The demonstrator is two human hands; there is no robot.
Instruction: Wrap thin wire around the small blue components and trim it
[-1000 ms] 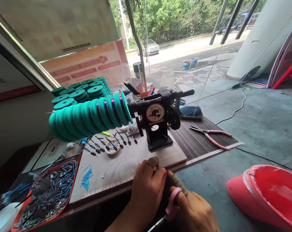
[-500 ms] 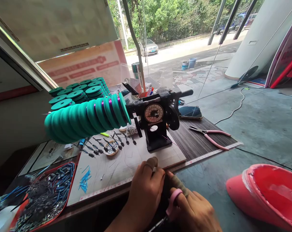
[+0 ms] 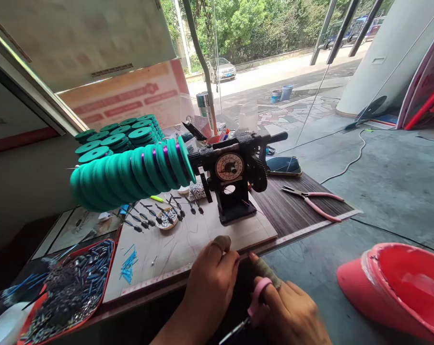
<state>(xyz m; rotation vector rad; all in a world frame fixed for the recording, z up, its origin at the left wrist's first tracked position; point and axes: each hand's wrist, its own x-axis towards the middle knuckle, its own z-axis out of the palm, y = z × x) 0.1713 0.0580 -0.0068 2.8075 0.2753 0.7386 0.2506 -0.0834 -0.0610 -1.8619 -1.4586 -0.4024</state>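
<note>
Near the pale board (image 3: 191,239), your left hand (image 3: 213,275) hid its grip, while your right hand (image 3: 292,309), curled, held pink-handled scissors (image 3: 257,310) by one loop, apparently amid fine handwork whose next move called for steadiness.

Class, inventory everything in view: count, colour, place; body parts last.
winder: one, black, on board
mounted spools: several, green, on winder
stacked spools: many, green, behind
beads: many, white, in dish
dark pieces: several, black, around dish
sticks: many, blue, board
tray: one, red, left
phone: one, dark, tabletop
pliers: one, pink handles, tabletop
tub: one, red, right
car: one, pale, outside
left grip: one, greyish wrap, near board
right grip: one, greyish wrap, holding pink-handled tool
</note>
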